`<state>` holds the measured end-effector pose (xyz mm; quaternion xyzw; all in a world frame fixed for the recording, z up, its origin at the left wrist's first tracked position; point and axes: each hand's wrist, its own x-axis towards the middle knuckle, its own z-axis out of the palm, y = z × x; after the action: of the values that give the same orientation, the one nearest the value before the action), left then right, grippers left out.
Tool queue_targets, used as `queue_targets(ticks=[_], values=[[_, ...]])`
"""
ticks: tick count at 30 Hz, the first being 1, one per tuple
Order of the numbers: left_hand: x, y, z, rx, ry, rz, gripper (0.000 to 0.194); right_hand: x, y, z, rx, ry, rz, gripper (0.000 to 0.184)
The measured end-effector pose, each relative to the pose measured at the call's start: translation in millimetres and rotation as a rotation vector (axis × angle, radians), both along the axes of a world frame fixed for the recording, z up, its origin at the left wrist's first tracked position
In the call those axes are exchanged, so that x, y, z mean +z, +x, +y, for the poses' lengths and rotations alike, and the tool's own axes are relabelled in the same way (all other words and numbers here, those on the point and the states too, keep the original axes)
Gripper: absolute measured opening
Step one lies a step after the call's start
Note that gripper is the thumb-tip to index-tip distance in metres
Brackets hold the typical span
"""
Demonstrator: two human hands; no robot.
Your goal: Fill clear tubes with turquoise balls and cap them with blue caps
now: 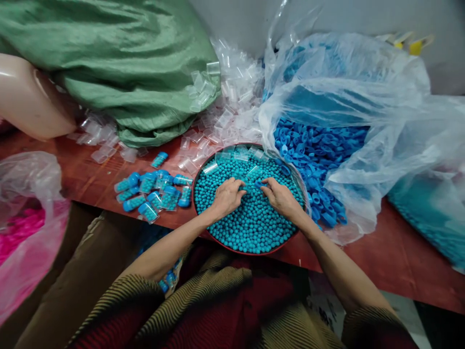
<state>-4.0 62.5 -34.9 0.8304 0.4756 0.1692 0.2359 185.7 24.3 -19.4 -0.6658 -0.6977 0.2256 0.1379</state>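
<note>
My left hand [229, 198] is over a round red-rimmed tray [196, 206] full of turquoise beads [250, 228]. Its thumb and fingers are curled together; whatever they hold is hard to separate from the beads behind. In my right hand [281, 196], a blue plastic cap [260, 184] is pinched between thumb and fingertips, facing the left hand. Several clear plastic tubes lie on the beads, among them one clear tube [254, 171] just beyond my hands. Left of the tray is a group of bead-filled containers with blue caps [169, 198].
Loose clear tubes [236, 97] are heaped behind the tray, beside a green sack [145, 72]. An open plastic bag [348, 89] spills blue caps [319, 145] at right. A bag of turquoise beads [428, 223] stands farther right, pink pieces [22, 228] at lower left.
</note>
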Motion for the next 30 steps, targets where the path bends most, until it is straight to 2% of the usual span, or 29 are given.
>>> queue_targets(ticks=[3, 9, 13, 16, 23, 27, 30], values=[[4.3, -0.8, -0.2, -0.020, -0.058, -0.119, 0.015, 3.8, -7.6, 1.0, 0.039, 0.018, 0.215, 0.024], [4.6, 3.0, -4.5, -0.026, -0.397, -0.473, 0.012, -3.0, -16.7, 1.1, 0.009, 0.003, 0.578, 0.025], [2.0, 1.5, -9.1, -0.015, -0.667, -0.613, 0.031, -10.6, -14.8, -1.8, -0.038, -0.034, 0.733, 0.028], [4.0, -1.3, -13.5, 0.005, -0.753, -0.595, 0.039, -12.7, -12.8, -6.3, -0.056, 0.079, 0.662, 0.029], [9.0, 1.0, -19.8, 0.032, -0.711, -0.640, 0.044, -13.6, -22.3, -22.5, 0.061, 0.442, 0.326, 0.024], [7.1, 2.6, -21.4, 0.007, -0.779, -0.641, 0.051, -20.8, -24.8, -30.6, 0.104, 0.486, 0.277, 0.028], [6.6, 3.4, -22.9, 0.010, -0.786, -0.650, 0.054, -22.7, -24.9, -33.2, 0.086, 0.480, 0.285, 0.027]])
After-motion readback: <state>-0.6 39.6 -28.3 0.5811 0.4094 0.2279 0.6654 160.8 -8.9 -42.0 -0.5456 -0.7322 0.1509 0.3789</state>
